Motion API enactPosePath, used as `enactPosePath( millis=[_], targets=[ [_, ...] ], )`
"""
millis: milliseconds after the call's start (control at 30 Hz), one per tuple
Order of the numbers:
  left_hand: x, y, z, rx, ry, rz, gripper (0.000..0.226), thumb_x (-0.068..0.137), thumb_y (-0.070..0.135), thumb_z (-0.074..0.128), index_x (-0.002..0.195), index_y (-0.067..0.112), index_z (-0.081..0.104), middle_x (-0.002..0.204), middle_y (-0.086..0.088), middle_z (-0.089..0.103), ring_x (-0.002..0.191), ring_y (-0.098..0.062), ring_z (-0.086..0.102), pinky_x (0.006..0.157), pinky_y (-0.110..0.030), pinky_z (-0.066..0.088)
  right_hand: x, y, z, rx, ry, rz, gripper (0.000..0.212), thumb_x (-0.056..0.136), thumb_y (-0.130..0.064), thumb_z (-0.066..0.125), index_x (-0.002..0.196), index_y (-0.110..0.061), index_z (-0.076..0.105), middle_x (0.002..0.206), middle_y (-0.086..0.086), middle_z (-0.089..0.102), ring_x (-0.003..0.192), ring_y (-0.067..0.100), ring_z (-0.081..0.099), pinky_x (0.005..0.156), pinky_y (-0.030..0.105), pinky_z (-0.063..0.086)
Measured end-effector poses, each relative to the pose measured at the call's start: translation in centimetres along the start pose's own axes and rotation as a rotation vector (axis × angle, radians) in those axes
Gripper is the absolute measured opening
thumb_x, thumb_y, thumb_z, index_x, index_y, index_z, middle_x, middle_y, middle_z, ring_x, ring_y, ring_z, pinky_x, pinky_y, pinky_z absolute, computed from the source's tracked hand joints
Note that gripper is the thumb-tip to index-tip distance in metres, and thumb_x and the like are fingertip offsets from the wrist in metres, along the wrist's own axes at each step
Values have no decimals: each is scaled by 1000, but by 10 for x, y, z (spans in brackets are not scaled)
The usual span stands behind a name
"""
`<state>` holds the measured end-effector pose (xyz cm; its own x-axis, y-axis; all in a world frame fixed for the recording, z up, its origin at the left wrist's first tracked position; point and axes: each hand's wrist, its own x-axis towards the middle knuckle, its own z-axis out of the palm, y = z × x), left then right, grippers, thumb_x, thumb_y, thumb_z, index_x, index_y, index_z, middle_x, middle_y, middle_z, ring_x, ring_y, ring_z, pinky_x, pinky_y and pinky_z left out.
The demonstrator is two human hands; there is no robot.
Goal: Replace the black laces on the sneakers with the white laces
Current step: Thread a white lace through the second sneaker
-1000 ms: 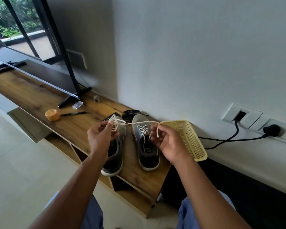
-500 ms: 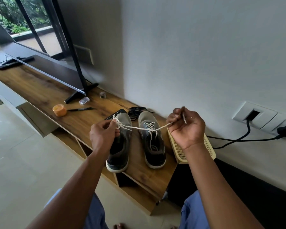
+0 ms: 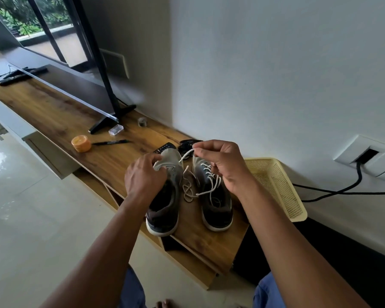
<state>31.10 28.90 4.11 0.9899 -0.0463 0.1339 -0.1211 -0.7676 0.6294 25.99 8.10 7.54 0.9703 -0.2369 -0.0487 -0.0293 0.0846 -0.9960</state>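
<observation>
Two grey sneakers stand side by side on the wooden shelf (image 3: 200,236), toes pointing away from me. The right sneaker (image 3: 216,205) is threaded with a white lace. My left hand (image 3: 143,178) rests on the toe end of the left sneaker (image 3: 165,210) and pinches one part of a loose white lace (image 3: 188,185). My right hand (image 3: 225,164) hovers above the right sneaker and pinches the lace's other end, whose tip sticks out leftward. The slack lace lies coiled on the shelf between the shoes. A bundle of black laces (image 3: 187,144) lies behind the sneakers.
A yellow mesh basket (image 3: 280,190) sits at the shelf's right end by the wall. An orange lidded tub (image 3: 81,143), a black pen (image 3: 111,142), a small clear box (image 3: 115,129) and a television's stand foot (image 3: 111,121) lie farther left. A black cable (image 3: 342,192) runs from a wall socket.
My right hand has come back left and down from over the basket to above the right sneaker. The lace, stretched taut before, now hangs slack and coils between the shoes.
</observation>
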Motion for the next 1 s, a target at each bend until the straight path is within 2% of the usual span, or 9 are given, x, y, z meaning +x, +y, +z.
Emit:
enactPosePath(
  millis=[133, 233, 433, 467, 567, 633, 767, 867, 1000],
  targets=[
    [16, -7, 6, 76, -121, -74, 35, 90, 26, 69, 124, 28, 72, 116, 0, 68, 96, -16, 56, 80, -33, 42, 14, 8, 10, -40, 8, 26, 9, 91, 2, 70, 99, 3, 75, 86, 16, 78, 64, 14, 61, 52, 23, 46],
    [23, -12, 14, 116, -163, -133, 32, 84, 29, 71, 116, 27, 75, 105, 3, 65, 95, -19, 59, 80, -35, 48, 24, 14, 18, -59, 27, 36, 9, 90, 7, 63, 96, 10, 68, 83, 20, 77, 65, 18, 64, 58, 31, 55],
    [26, -18, 23, 173, -133, -129, 18, 84, 29, 73, 101, 25, 77, 100, 3, 68, 89, -17, 59, 74, -31, 42, 42, 35, 38, -409, -23, -37, 28, 90, -3, 60, 89, -20, 82, 76, 4, 77, 61, 21, 64, 58, 35, 54],
    [26, -18, 25, 172, -115, -125, 15, 84, 28, 72, 98, 24, 77, 100, 2, 68, 88, -18, 59, 72, -31, 42, 44, 38, 41, -473, -17, -53, 28, 90, -5, 61, 89, -21, 83, 74, 3, 77, 60, 22, 63, 57, 34, 54],
    [23, -14, 29, 173, -67, -115, 11, 88, 23, 69, 93, 19, 77, 94, 0, 68, 79, -16, 60, 62, -27, 41, 50, 50, 52, -571, -13, -112, 13, 87, -11, 74, 87, -20, 84, 71, -9, 75, 62, 0, 64, 61, 14, 48],
    [22, -11, 31, 216, -35, -106, 11, 90, 24, 70, 94, 17, 77, 90, 0, 66, 74, -15, 57, 56, -25, 36, 54, 59, 60, -645, -25, -124, 4, 84, -19, 85, 81, -21, 84, 72, -15, 74, 69, -5, 66, 64, 8, 43],
    [24, -10, 34, 278, -14, -101, 12, 94, 22, 68, 96, 16, 78, 88, -4, 66, 74, -21, 59, 59, -32, 45, 56, 72, 74, -719, -20, -119, 7, 81, -18, 88, 79, -21, 82, 79, -9, 77, 81, 7, 71, 78, 26, 57],
    [26, -9, 34, 262, -18, -101, 15, 92, 14, 62, 94, 14, 77, 84, -5, 65, 73, -24, 60, 59, -34, 49, 56, 77, 78, -772, -53, -146, 9, 83, -12, 82, 88, -19, 84, 87, -3, 80, 88, 14, 74, 88, 35, 59],
    [29, -9, 33, 213, -29, -111, 16, 87, 12, 58, 88, 13, 74, 80, -5, 64, 76, -28, 64, 61, -35, 51, 57, 84, 84, -923, -100, -182, 16, 85, -15, 71, 94, -17, 84, 91, 9, 80, 94, 29, 75, 87, 41, 59]
  ],
)
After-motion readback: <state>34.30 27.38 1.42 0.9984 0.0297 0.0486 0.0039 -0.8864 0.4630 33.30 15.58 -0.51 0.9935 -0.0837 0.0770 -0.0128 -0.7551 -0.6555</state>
